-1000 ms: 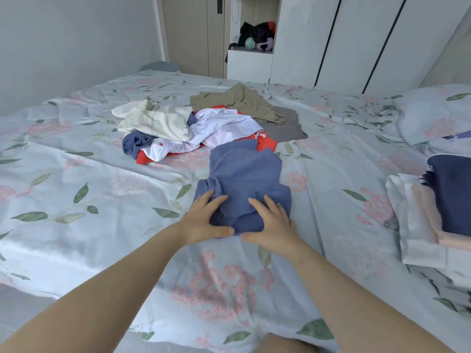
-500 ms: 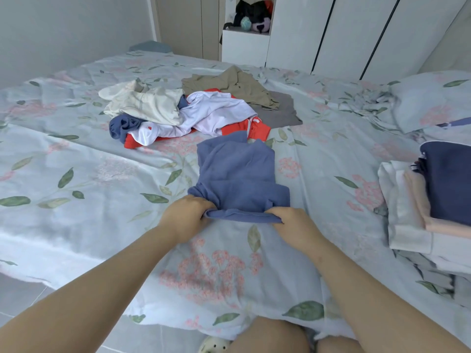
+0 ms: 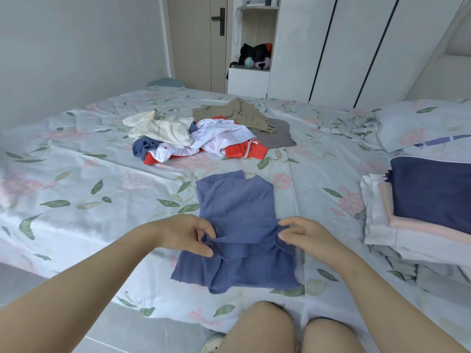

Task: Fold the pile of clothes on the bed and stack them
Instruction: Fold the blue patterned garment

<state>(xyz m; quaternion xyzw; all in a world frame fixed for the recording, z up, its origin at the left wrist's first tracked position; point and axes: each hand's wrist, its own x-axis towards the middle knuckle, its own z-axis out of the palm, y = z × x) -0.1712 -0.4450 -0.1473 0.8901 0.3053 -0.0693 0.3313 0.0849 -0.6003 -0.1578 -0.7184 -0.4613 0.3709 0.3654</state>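
On the bed we see a shirt nearest us, the unfolded pile behind it, the folded stack at right.

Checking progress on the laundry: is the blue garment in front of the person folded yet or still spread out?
Partly folded. The blue garment lies mostly flat on the bed, while the left hand and right hand pinch a crease across its middle.
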